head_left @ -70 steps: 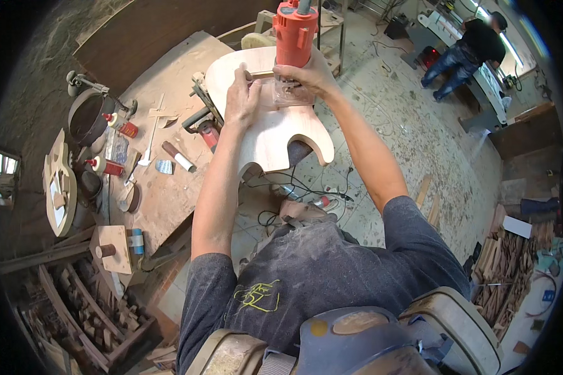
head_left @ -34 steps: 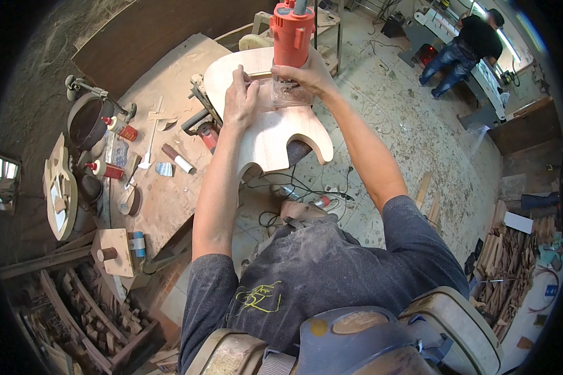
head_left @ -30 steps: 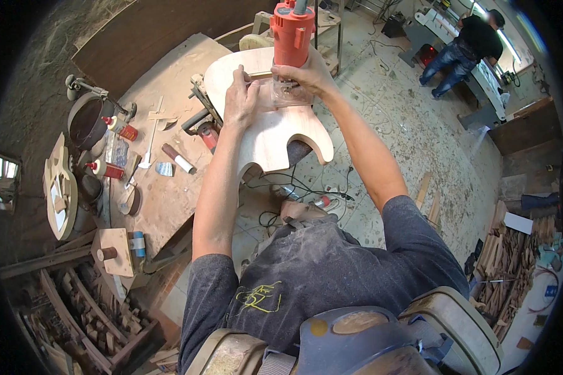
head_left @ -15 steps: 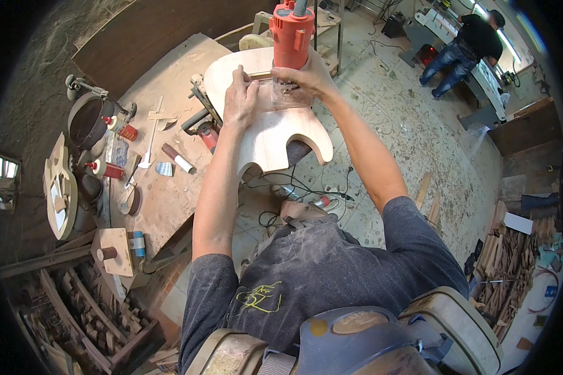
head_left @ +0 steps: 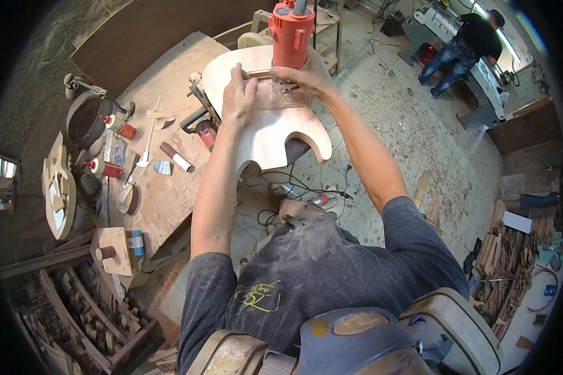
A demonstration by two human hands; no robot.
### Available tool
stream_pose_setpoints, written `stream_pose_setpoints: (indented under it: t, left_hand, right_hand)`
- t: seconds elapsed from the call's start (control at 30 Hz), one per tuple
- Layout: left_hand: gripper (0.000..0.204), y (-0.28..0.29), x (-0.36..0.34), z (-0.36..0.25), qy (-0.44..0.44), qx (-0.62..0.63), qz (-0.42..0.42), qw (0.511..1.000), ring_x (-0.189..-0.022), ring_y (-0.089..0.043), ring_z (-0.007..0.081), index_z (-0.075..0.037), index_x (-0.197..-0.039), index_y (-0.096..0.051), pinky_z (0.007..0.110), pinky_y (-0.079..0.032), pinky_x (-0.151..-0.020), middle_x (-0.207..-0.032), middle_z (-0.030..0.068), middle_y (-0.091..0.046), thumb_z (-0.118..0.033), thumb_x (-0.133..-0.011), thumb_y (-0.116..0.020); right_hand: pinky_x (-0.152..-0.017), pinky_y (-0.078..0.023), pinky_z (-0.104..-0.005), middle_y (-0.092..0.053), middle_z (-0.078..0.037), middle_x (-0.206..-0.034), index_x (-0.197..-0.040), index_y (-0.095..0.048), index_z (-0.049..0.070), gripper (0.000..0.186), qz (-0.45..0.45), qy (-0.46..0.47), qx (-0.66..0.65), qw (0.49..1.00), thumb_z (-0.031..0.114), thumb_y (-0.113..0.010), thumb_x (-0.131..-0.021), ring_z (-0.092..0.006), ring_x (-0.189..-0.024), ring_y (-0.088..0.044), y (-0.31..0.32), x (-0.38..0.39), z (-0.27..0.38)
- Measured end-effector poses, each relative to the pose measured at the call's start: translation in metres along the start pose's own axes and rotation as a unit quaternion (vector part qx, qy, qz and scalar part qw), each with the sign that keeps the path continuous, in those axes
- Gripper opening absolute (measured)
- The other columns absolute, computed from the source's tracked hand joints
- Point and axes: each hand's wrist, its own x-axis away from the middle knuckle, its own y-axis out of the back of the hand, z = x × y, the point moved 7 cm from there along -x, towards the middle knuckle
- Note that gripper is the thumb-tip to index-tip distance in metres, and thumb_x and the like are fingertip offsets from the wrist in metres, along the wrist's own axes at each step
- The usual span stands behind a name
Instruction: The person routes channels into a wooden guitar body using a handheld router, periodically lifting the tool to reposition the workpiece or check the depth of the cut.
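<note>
A pale wooden guitar body (head_left: 275, 134) with two curved horns lies in front of me at the table's edge. On top of it stands a red power router (head_left: 290, 37), its clear base over a recess in the wood. My right hand (head_left: 308, 74) is closed round the lower part of the router's housing. My left hand (head_left: 239, 100) rests on the body left of the router base, index finger and thumb stretched out and apart. The other left fingers are partly hidden. A hose or cable runs up from the router's top, and its cutter is hard to make out.
On the dusty workbench (head_left: 169, 212) at left lie two red-and-white glue bottles (head_left: 120, 127), a caliper (head_left: 149, 140) and a red power tool (head_left: 206, 134). A second guitar body (head_left: 59, 187) stands far left. Cables (head_left: 294, 184) cross the floor. A person (head_left: 469, 50) works at a far bench.
</note>
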Motion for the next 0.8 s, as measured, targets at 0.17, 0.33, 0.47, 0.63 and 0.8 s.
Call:
stream_pose_setpoints:
  t: [0.17, 0.33, 0.47, 0.63, 0.8]
  left_hand:
    - [0.026, -0.0014, -0.0006, 0.0006, 0.001, 0.002, -0.001, 1.0, -0.134, -0.053, 0.0445, 0.002, -0.106, -0.046, 0.047, -0.041, -0.107, -0.081, 0.0253, -0.064, -0.024, -0.101, -0.049]
    - [0.058, -0.0015, -0.0024, 0.0075, -0.002, -0.016, 0.003, 1.0, -0.099, -0.067, 0.0475, 0.008, -0.141, -0.041, 0.05, -0.051, -0.09, -0.106, 0.0304, -0.066, -0.028, -0.097, -0.054]
    - [0.057, -0.0023, -0.0028, 0.0076, 0.003, -0.014, 0.007, 1.0, -0.098, -0.067, 0.0471, 0.008, -0.14, -0.041, 0.05, -0.051, -0.089, -0.104, 0.0299, -0.067, -0.028, -0.097, -0.054]
    - [0.053, -0.0021, -0.0016, 0.0059, 0.016, 0.003, 0.012, 1.0, -0.093, -0.068, 0.0455, 0.008, -0.138, -0.042, 0.05, -0.052, -0.087, -0.096, 0.0284, -0.069, -0.025, -0.098, -0.053]
    - [0.052, -0.0017, -0.0016, 0.0059, 0.015, 0.001, 0.012, 1.0, -0.091, -0.069, 0.0446, 0.008, -0.138, -0.041, 0.049, -0.052, -0.085, -0.094, 0.0277, -0.069, -0.024, -0.098, -0.053]
  right_hand:
    - [-0.076, -0.056, -0.0289, -0.069, -0.003, -0.096, -0.113, -0.063, 0.002, 0.052, -0.013, 0.023, 0.022, 0.999, 0.027, -0.088, -0.076, -0.0116, -0.083, -0.067, 0.0026, 0.0009, 0.0007]
    - [-0.076, -0.056, -0.0288, -0.069, -0.003, -0.094, -0.112, -0.063, 0.002, 0.05, -0.002, 0.019, 0.019, 1.0, 0.027, -0.088, -0.076, -0.0113, -0.082, -0.067, 0.0004, 0.0018, 0.0013]
    - [-0.075, -0.056, -0.0288, -0.069, -0.003, -0.093, -0.11, -0.064, 0.002, 0.048, 0.001, 0.012, 0.009, 1.0, 0.026, -0.088, -0.076, -0.0113, -0.081, -0.067, 0.0005, 0.0034, 0.0004]
    - [-0.075, -0.056, -0.0282, -0.069, -0.003, -0.094, -0.11, -0.063, 0.002, 0.048, -0.012, 0.013, 0.022, 1.0, 0.025, -0.088, -0.076, -0.0115, -0.081, -0.067, 0.0024, 0.006, 0.0009]
    - [-0.075, -0.056, -0.0279, -0.069, -0.003, -0.095, -0.111, -0.062, 0.002, 0.049, -0.011, 0.015, 0.032, 0.999, 0.025, -0.088, -0.076, -0.0113, -0.082, -0.067, 0.0029, 0.0067, 0.0021]
